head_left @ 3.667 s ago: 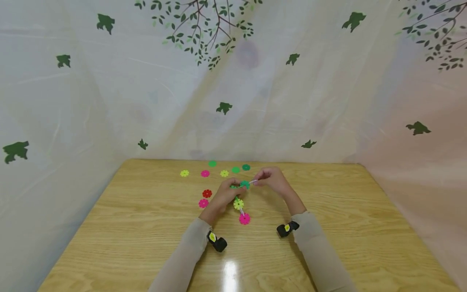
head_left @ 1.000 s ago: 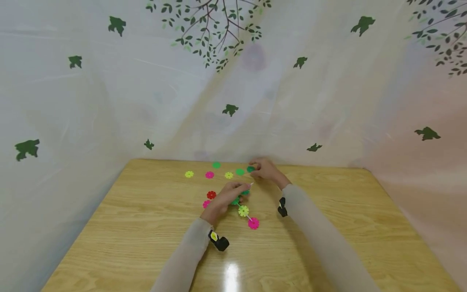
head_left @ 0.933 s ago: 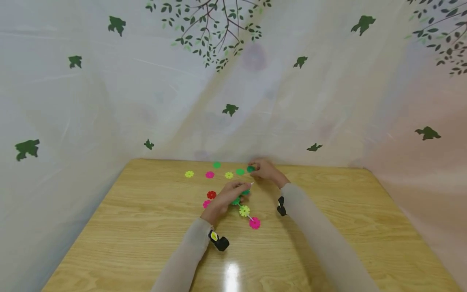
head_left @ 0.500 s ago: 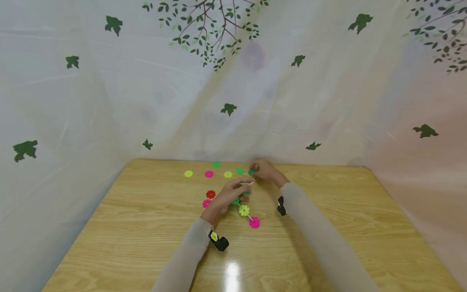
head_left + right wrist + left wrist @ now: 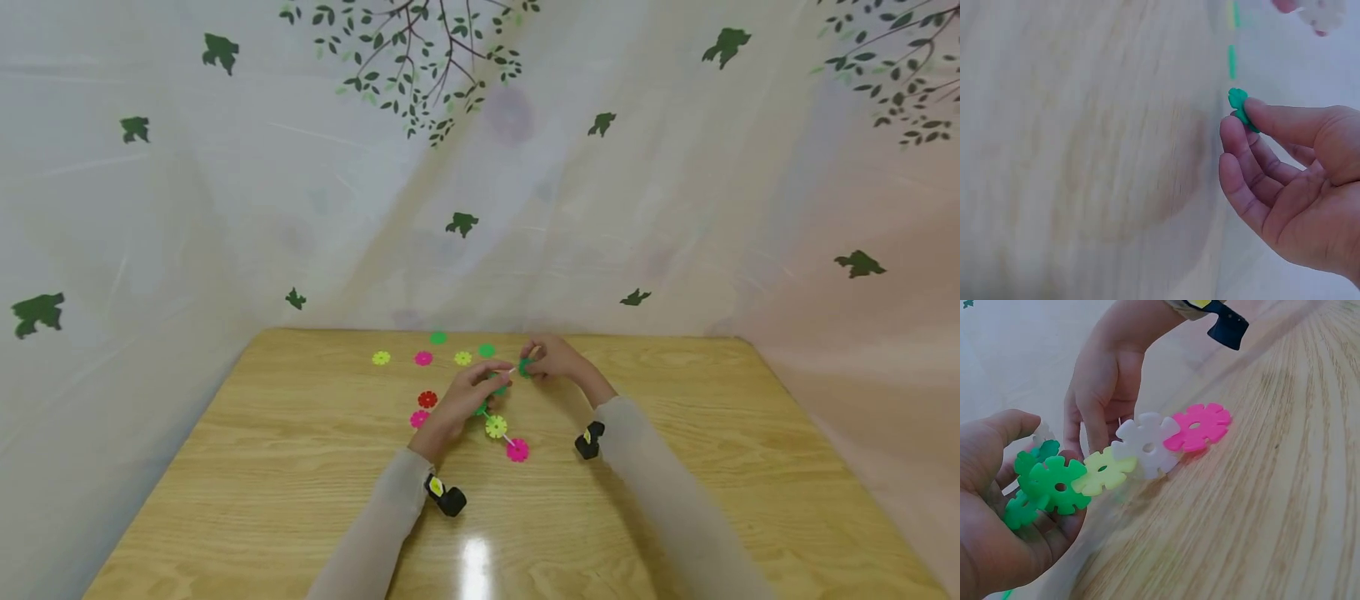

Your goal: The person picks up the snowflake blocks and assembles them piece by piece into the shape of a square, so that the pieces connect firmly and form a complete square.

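My left hand (image 5: 467,396) grips a chain of slotted flower-shaped discs. In the left wrist view the chain runs from green discs (image 5: 1054,503) in the fingers through a yellow disc (image 5: 1113,476) and a white disc (image 5: 1138,434) to a pink disc (image 5: 1216,419) at the far end. Another white disc (image 5: 1044,432) stands at the thumb tip, beside a darker green piece. Just right of it, my right hand (image 5: 562,361) pinches a single dark green flower disc (image 5: 1238,99) between thumb and fingertips, apart from the chain.
Loose discs lie on the wooden table (image 5: 300,467): a red one (image 5: 427,399) and a pink one (image 5: 418,419) left of my left hand, then yellow (image 5: 382,358), pink (image 5: 423,358) and green (image 5: 487,351) ones farther back. A printed curtain (image 5: 375,208) hangs behind.
My right hand let go of the white disc, reached to the back and picked up the dark green disc there. It has come back toward my left hand, which keeps hold of the chain.
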Tool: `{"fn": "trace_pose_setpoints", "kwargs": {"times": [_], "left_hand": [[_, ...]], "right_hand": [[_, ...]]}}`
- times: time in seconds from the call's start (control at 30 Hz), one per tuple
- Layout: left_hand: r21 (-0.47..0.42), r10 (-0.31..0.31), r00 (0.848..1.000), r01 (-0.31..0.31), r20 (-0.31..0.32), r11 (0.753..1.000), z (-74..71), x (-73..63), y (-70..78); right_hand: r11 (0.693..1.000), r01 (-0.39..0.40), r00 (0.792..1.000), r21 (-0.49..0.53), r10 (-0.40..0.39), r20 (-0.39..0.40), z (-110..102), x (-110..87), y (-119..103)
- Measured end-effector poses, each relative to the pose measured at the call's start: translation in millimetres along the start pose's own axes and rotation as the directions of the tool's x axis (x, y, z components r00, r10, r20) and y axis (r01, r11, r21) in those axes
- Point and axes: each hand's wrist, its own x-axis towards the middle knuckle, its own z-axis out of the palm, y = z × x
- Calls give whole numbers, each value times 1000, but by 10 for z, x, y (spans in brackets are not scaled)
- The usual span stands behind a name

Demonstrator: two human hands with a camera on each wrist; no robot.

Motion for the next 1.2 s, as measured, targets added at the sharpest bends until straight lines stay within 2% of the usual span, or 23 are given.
{"fn": "trace_pose_setpoints", "kwargs": {"times": [0.2, 0.37, 0.5, 0.77, 1.03, 1.2], "left_hand": [[1, 5, 1000, -5, -15, 1000, -10, -13, -14], [-4, -4, 999, 4, -34, 1000, -4, -6, -31], [-3, -26, 999, 26, -45, 1000, 3, -18, -27], [9, -31, 999, 31, -39, 999, 4, -9, -13], [-11, -4, 1000, 3, -31, 1000, 7, -13, 5], [-29, 19, 999, -20, -26, 999, 5, -24, 20]], "right_hand": [[986, 74, 995, 150, -64, -74, -1, -171, -14], [958, 94, 992, 271, -68, -106, -4, -281, -64], [938, 107, 991, 330, -73, -114, 15, -330, -86], [919, 109, 992, 379, -73, -108, 85, -353, -64], [931, 84, 991, 356, -41, -125, 103, -367, -124], [933, 95, 988, 348, -46, -146, 126, -368, -146]]}}
